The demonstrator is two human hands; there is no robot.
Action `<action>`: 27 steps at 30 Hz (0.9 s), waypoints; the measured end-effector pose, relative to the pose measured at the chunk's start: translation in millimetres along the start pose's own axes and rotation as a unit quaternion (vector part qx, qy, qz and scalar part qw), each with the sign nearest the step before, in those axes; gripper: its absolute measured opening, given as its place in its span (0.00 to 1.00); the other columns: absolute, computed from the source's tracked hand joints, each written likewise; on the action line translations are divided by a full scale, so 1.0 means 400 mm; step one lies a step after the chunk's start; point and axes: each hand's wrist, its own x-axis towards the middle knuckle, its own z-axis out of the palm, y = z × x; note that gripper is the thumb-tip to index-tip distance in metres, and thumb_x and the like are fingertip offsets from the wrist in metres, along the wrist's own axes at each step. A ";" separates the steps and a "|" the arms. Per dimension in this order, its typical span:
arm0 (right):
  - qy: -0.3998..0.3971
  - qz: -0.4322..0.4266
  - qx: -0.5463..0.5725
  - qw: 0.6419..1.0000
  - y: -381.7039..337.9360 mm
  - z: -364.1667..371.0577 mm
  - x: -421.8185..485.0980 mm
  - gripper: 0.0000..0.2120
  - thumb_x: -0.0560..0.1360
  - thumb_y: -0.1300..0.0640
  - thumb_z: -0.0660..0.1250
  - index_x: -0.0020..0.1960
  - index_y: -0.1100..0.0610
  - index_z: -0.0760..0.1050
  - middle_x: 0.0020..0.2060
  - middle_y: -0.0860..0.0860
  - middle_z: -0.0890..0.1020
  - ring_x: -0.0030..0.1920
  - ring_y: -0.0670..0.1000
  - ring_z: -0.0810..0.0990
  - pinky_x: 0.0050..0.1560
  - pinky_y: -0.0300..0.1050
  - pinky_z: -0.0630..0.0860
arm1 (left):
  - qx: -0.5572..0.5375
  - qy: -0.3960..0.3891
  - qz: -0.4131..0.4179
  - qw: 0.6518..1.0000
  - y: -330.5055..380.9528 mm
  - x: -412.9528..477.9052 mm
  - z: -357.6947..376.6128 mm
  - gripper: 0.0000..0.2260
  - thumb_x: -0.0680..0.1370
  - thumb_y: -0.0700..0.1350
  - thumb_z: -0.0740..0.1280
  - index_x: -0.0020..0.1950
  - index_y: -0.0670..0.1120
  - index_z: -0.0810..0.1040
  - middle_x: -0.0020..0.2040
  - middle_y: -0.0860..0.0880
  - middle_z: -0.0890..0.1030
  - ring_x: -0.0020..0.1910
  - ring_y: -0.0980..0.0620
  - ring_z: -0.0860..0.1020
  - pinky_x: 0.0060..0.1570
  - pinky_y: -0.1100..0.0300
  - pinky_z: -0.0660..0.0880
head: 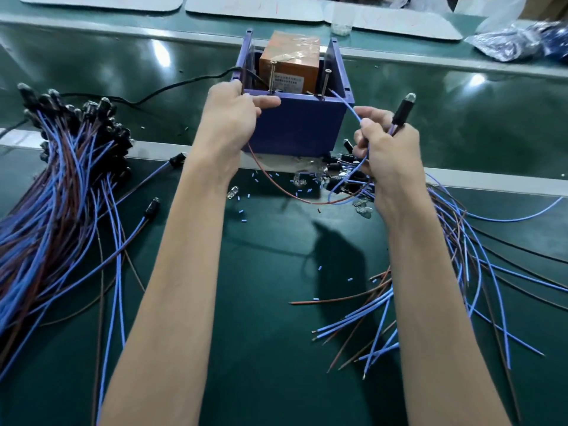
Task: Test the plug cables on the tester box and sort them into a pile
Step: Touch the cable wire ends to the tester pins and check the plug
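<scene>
Head view is showing one plug cable (401,113) being held against the tester box (295,127), which is sitting at the far middle of the green bench. The cable is looking light and limp, its thin leads sagging in a loop below the box. It is probably best taken at the stiff black plug body or close to the bare lead ends, and gently, since the clear bulb tip may be fragile. The right hand (390,155) is gripping the plug almost upright, fingers curled round it and the blue lead, which is reaching to a screw post on the box's right. The left hand (230,118), raised at the box's left corner, is pinching the brown lead. The sorted pile (61,186) is lying left, and a loose heap (467,256) is lying right.
</scene>
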 end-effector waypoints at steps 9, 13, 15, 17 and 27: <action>0.033 0.049 0.099 0.993 0.030 0.020 0.025 0.10 0.81 0.66 0.57 0.48 0.58 0.76 0.29 0.49 0.77 0.23 0.41 0.65 0.22 0.31 0.59 | 0.021 0.039 0.077 0.996 -0.001 -0.005 -0.034 0.10 0.82 0.42 0.62 0.61 0.44 0.78 0.29 0.54 0.82 0.27 0.56 0.78 0.32 0.67 0.73; -0.001 0.035 0.072 0.997 0.018 0.014 0.028 0.11 0.80 0.66 0.58 0.48 0.57 0.78 0.27 0.46 0.80 0.23 0.41 0.65 0.22 0.31 0.60 | 0.058 0.055 0.069 0.994 -0.007 0.005 -0.036 0.15 0.81 0.41 0.59 0.40 0.55 0.78 0.25 0.58 0.78 0.27 0.59 0.67 0.36 0.63 0.66; -0.016 0.027 0.049 0.998 0.013 0.011 0.026 0.12 0.80 0.66 0.58 0.46 0.55 0.78 0.26 0.45 0.80 0.22 0.41 0.65 0.22 0.30 0.60 | 0.076 0.045 0.045 0.995 -0.010 0.009 -0.035 0.16 0.79 0.37 0.56 0.41 0.52 0.79 0.29 0.56 0.81 0.29 0.56 0.67 0.36 0.62 0.65; -0.025 0.018 0.026 0.999 0.010 0.007 0.026 0.12 0.80 0.66 0.58 0.45 0.54 0.78 0.25 0.45 0.80 0.22 0.41 0.65 0.21 0.30 0.59 | 0.090 0.029 0.026 0.995 -0.012 0.012 -0.035 0.17 0.79 0.36 0.53 0.56 0.46 0.79 0.35 0.54 0.83 0.29 0.57 0.71 0.34 0.64 0.67; -0.041 0.005 0.010 0.999 0.003 -0.029 0.037 0.13 0.79 0.67 0.58 0.44 0.57 0.80 0.25 0.46 0.79 0.22 0.42 0.63 0.20 0.31 0.57 | 0.068 0.034 0.023 0.997 -0.003 -0.012 -0.033 0.07 0.80 0.41 0.61 0.44 0.49 0.70 0.30 0.52 0.83 0.27 0.52 0.82 0.39 0.53 0.80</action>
